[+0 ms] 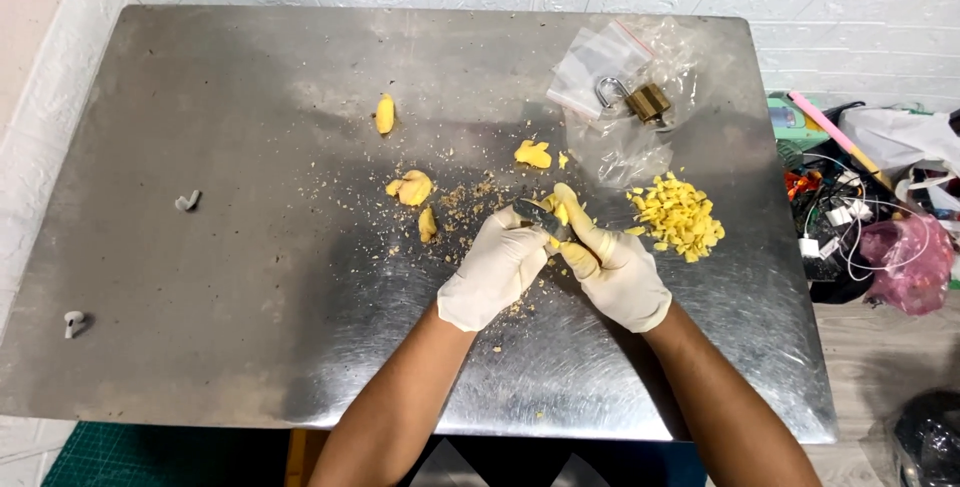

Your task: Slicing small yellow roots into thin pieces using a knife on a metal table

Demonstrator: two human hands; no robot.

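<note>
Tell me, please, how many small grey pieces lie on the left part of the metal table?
2. One small grey piece lies left of centre; the other grey piece sits near the table's left edge, closer to the camera. None seem hidden.

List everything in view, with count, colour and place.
Table: one, steel, fills the view.
Yellow chunks: five or so, table centre.
Cut yellow bits: one heap, right of the hands.
Crumbs: tan, scattered mid-table.
Padlock: one, brass, on clear plastic bags, far right.
Small grey pieces: two, left side.
Cluttered basket: right of table.
Left hand: white glove, grips a small dark tool.
Right hand: white glove, holds a yellow piece.
</note>
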